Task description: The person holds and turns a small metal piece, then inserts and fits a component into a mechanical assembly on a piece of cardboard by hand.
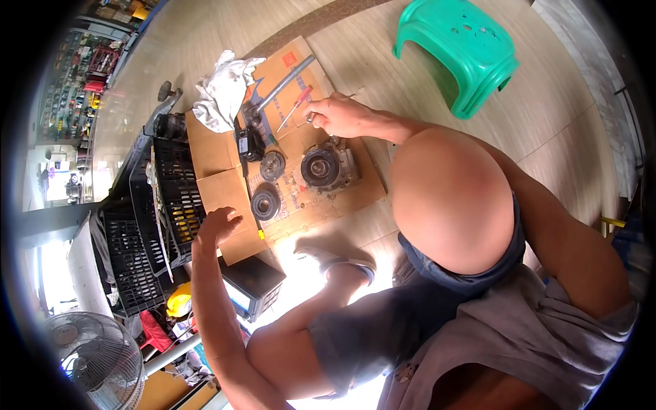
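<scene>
Curling right hand (pixel 333 115), screwdriver (pixel 305 95) contact unclear

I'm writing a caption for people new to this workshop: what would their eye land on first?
Probably the bright green stool at the upper right of the picture. Next, perhaps, the round black part on a metal housing, toward the right side of the flattened cardboard, with the right hand just above it in view. A crumpled white cloth stands out at the cardboard's upper left.
</scene>
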`<state>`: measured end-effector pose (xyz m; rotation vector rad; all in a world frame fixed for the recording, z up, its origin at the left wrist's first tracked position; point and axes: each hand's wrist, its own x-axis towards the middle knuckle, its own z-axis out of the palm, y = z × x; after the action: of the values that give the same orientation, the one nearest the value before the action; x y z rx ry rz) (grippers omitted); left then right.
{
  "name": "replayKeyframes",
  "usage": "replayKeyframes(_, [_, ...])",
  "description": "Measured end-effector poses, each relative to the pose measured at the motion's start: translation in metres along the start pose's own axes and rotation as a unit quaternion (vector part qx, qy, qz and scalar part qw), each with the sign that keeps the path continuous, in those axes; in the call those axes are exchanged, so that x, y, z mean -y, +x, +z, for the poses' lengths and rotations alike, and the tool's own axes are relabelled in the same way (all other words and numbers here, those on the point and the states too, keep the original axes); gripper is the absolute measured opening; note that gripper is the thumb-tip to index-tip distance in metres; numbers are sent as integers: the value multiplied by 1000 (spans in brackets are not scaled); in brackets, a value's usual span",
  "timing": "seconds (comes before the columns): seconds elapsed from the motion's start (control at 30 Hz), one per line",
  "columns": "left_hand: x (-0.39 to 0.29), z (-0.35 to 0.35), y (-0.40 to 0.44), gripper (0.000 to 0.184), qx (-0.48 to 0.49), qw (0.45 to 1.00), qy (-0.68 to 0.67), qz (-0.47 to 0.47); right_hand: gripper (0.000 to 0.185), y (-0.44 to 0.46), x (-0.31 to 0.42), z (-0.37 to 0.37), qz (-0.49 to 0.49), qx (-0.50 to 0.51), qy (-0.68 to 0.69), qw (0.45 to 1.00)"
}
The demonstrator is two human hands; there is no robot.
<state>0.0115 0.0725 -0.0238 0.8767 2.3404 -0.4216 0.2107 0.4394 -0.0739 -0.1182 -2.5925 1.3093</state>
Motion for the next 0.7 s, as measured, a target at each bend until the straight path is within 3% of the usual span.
replayKeyframes(0.27, [-4,-8,-5,52,0,1000,7,-4,24,-9,-7,-1,-2,61,-57,997])
replayKeyframes(0.7, [2,-10,-24,54,1,1000,-8,-24,20,-9,-8,13,14,87,-4,996])
